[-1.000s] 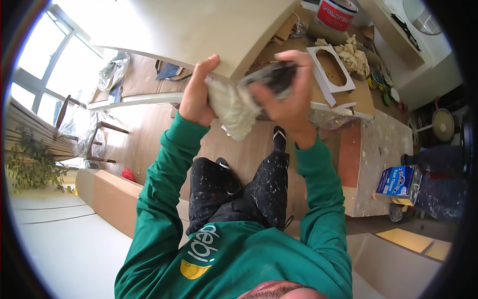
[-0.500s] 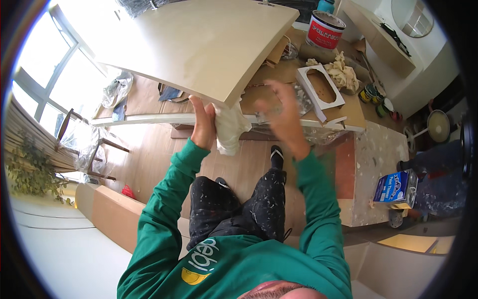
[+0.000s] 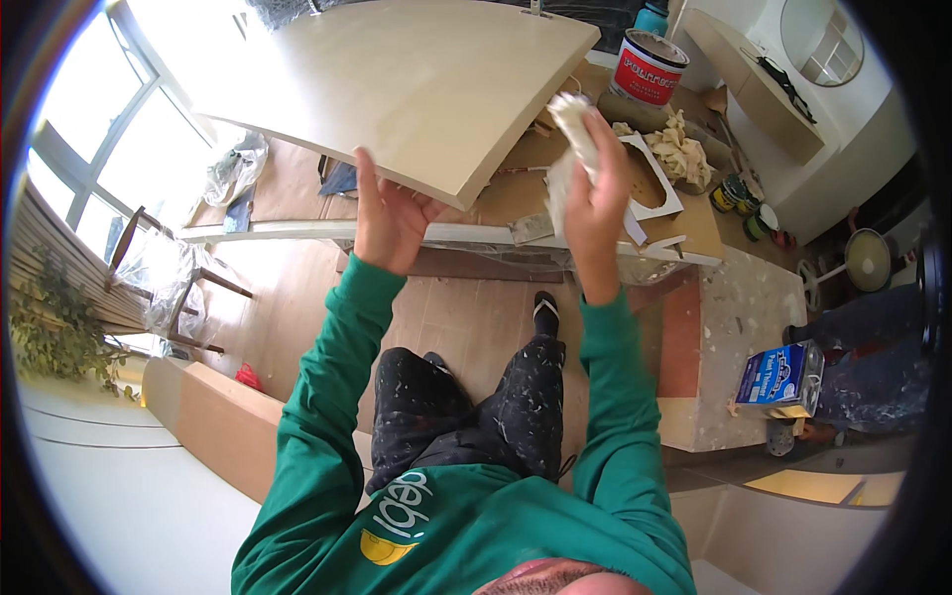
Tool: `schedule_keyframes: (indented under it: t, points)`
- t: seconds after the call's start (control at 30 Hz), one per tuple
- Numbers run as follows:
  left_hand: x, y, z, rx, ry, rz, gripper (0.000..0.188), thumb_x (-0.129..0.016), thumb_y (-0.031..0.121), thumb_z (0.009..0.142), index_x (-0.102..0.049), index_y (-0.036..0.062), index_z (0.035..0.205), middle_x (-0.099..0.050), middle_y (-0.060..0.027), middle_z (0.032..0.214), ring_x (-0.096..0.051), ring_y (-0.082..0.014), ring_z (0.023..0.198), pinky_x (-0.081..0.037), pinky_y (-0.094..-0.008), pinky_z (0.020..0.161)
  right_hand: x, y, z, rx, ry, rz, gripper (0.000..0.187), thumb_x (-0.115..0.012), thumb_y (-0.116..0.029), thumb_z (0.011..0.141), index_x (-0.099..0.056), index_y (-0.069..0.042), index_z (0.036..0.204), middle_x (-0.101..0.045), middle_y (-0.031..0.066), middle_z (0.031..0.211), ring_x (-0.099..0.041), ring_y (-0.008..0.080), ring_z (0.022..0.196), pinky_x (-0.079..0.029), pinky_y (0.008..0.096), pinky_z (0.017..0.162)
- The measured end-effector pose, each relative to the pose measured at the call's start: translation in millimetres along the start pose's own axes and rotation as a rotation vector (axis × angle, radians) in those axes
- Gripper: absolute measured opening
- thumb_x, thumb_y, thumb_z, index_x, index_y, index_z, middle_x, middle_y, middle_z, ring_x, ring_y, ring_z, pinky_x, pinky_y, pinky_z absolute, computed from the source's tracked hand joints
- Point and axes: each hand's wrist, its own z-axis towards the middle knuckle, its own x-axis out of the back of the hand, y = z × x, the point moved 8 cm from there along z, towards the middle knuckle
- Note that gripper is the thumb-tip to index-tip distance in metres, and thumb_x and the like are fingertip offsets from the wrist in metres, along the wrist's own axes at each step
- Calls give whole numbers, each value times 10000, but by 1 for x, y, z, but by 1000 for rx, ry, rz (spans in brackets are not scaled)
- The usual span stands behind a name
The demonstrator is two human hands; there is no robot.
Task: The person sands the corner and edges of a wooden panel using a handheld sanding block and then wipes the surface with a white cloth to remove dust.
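A glossy cream door panel lies raised at a slant over the worktable, small metal fittings on its far edge. At its near edge is my left hand, thumb up against the rim and fingers curled beneath it. My right hand is closed around a crumpled white rag, just right of the panel's corner and apart from it. Part of the rag hangs below the fingers.
Brown paper covers the worktable. A red-labelled can, crumpled cloth and a white cut-out frame stand at right. Beyond, another person's legs are beside a blue thinner tin. A plastic-wrapped chair stands left.
My right hand now has the white rag, which earlier hung beside my left hand under the panel corner. My left hand has shifted slightly left and taken the panel's edge.
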Motion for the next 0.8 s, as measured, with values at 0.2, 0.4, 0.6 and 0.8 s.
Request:
schedule_keyframes:
  t: [0.2, 0.4, 0.6, 0.8]
  points:
    - [18, 1, 11, 19, 71, -117, 376, -544, 275, 1032, -555, 3, 1292, -686, -120, 1216, -696, -225, 1096, -607, -380, 910, -59, -96, -51, 136, -290, 17, 574, -465, 93, 819, -598, 18, 1372, -561, 248, 1434, -466, 399, 1414, -368, 461, 1183]
    - [7, 12, 1, 26, 55, -74, 336, -587, 254, 1006, -587, -2, 1223, -685, -125, 1169, -713, -218, 1013, -640, -363, 809, -8, -148, -58, 418, -378, 15, 420, -470, 57, 872, -676, 16, 1236, -677, 212, 1258, -624, 420, 1221, -484, 513, 1080]
    - [0, 4, 9, 32, 16, -117, 325, -608, 259, 997, -601, 2, 1196, -686, -97, 1139, -715, -200, 985, -639, -347, 794, -55, -108, -4, 296, -560, -81, 555, -446, 150, 760, -653, 15, 1257, -627, 216, 1323, -583, 351, 1285, -446, 437, 1116]
    - [5, 7, 7, 26, 7, -113, 313, -610, 260, 997, -596, 0, 1170, -681, -94, 1085, -715, -182, 918, -644, -350, 754, -41, -138, -72, 202, -760, 113, 506, -438, 145, 736, -694, 7, 1151, -686, 215, 1184, -615, 357, 1241, -478, 457, 1080]
